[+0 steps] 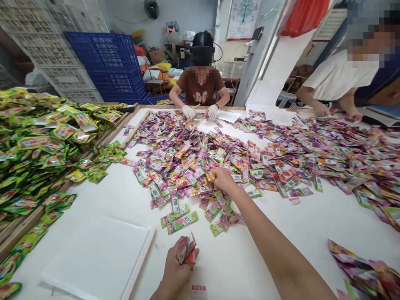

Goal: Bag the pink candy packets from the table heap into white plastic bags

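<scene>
Close to me above the white table, my left hand (176, 262) is closed around a small bunch of snack sachets (187, 248), pink and red at their ends. My right hand (222, 180) reaches forward to the near side of a big pile of purple, pink and green sachets (187, 146). Its fingers are bent down onto an orange-yellow sachet (210, 176) and seem to pinch it. Two green sachets (183, 222) and a small loose cluster lie between my hands and the pile.
A stack of white sheets (100, 254) lies at left. Beyond a wooden strip (71, 166) rises a heap of green-yellow packets (40, 146). More sachets (368, 266) lie at lower right. A gloved person (201, 85) sits opposite; another person (340, 79) works at right. Blue crates (109, 62) stand behind.
</scene>
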`<action>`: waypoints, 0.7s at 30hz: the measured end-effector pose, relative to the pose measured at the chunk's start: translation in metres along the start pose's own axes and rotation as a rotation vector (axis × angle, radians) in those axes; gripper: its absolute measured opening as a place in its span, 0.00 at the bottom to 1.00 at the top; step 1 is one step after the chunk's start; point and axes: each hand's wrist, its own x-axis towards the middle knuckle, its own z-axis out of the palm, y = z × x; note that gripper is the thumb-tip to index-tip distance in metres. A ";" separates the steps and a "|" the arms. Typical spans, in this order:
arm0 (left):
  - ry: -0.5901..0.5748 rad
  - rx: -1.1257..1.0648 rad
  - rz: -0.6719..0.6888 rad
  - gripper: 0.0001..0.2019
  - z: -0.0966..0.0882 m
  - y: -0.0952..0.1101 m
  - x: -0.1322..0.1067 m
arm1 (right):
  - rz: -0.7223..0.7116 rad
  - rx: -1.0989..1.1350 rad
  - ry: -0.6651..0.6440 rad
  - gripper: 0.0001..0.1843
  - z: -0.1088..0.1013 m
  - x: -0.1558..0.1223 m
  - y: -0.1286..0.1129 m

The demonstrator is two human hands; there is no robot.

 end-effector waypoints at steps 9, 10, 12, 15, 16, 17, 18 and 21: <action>-0.032 0.001 -0.043 0.15 -0.002 0.003 0.002 | 0.103 0.512 0.103 0.17 -0.057 -0.010 -0.005; -0.038 -0.006 -0.043 0.15 -0.003 0.004 0.003 | 0.053 0.386 -0.008 0.18 -0.053 -0.012 -0.009; -0.048 -0.021 -0.037 0.14 -0.004 0.006 0.003 | -0.090 0.124 -0.168 0.17 -0.035 -0.013 -0.017; -0.065 -0.035 -0.034 0.13 -0.005 0.008 0.004 | -0.206 -0.054 -0.129 0.08 -0.008 -0.011 -0.023; -0.073 -0.037 -0.041 0.13 -0.006 0.009 0.004 | -0.195 -0.064 -0.095 0.07 -0.004 -0.010 -0.024; -0.083 -0.040 -0.052 0.12 -0.006 0.010 0.005 | -0.170 -0.041 -0.053 0.07 -0.005 -0.010 -0.025; -0.093 -0.050 -0.063 0.12 -0.007 0.012 0.005 | -0.137 0.024 0.002 0.07 -0.009 -0.011 -0.027; -0.105 -0.097 -0.100 0.15 -0.012 0.021 0.005 | -0.009 0.453 0.194 0.08 -0.034 -0.030 -0.039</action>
